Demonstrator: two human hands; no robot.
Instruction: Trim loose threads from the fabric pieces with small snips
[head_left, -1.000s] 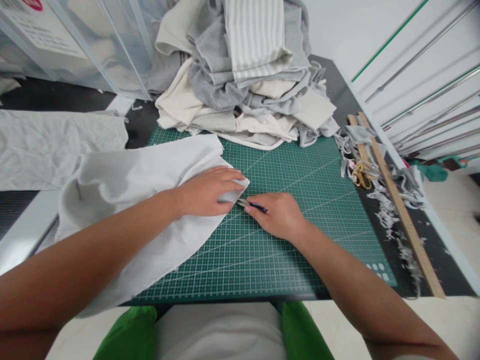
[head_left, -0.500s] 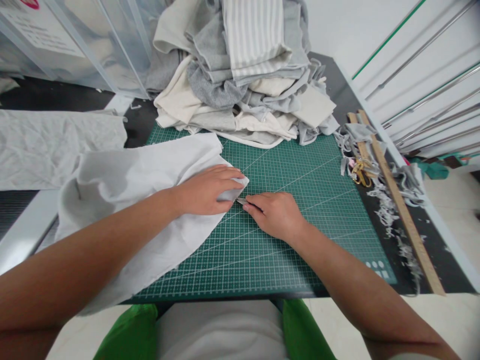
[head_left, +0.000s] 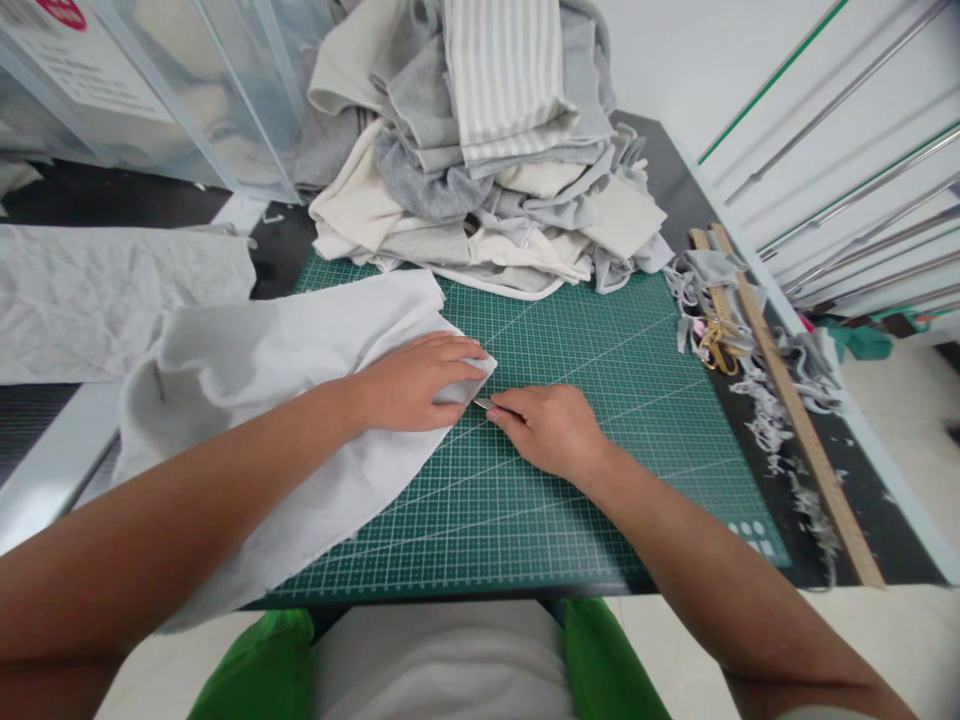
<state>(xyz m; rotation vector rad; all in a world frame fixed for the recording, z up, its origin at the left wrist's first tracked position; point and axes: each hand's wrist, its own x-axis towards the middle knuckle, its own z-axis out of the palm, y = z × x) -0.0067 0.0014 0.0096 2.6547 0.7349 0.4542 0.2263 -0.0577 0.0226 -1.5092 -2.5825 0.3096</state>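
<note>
My left hand (head_left: 420, 383) lies flat on a piece of pale grey-white fabric (head_left: 300, 335), its fingers spread near the fabric's pointed right corner. My right hand (head_left: 551, 430) is closed around a small metal tool with a pointed tip (head_left: 484, 403); most of the tool is hidden in the fingers, so its kind cannot be told. That tip points left and is close to the fabric's edge, just right of my left thumb. Beneath both lies a green gridded cutting mat (head_left: 570, 530).
Behind the mat rises a heap of grey, cream and striped cloths (head_left: 487, 190). Gold-handled scissors (head_left: 718, 347), fabric scraps (head_left: 772, 420) and a wooden ruler (head_left: 810, 430) lie along the right. Another pale cloth (head_left: 112, 300) is at left, below a clear plastic bin (head_left: 187, 90).
The view has shifted very slightly. Both hands, the fabric and the metal tool stay in nearly the same places.
</note>
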